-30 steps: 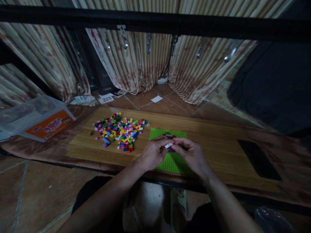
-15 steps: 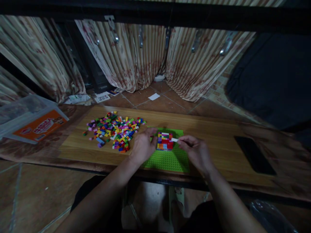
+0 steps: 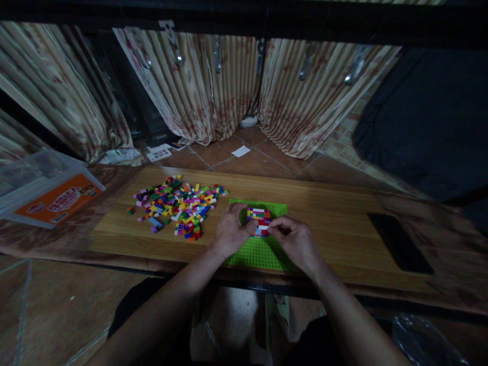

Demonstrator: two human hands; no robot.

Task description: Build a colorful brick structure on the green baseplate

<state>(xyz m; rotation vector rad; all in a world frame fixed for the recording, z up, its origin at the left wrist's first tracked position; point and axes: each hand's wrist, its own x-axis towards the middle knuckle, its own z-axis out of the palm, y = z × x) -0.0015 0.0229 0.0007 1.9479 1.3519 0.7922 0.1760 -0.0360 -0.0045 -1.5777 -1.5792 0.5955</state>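
A small multicoloured brick build (image 3: 258,213) stands on a green baseplate (image 3: 259,256). My left hand (image 3: 232,229) is at its left side, fingers curved near the back corner and the thumb pressed on the build, steadying it. Between thumb and fingertips my right hand (image 3: 295,236) pinches a white brick (image 3: 263,227), which lies over the front right part of the build. Whether the white brick is pressed down on the studs cannot be made out.
A heap of loose coloured bricks (image 3: 183,206) lies left on the wooden board (image 3: 328,203). A clear plastic box with an orange label (image 3: 61,198) stands at far left. A dark flat phone-like slab (image 3: 398,241) lies at right. Striped curtains (image 3: 213,91) hang behind.
My right hand has moved left and brought the white brick from beside the build onto its front part. My left thumb has come across onto the build.
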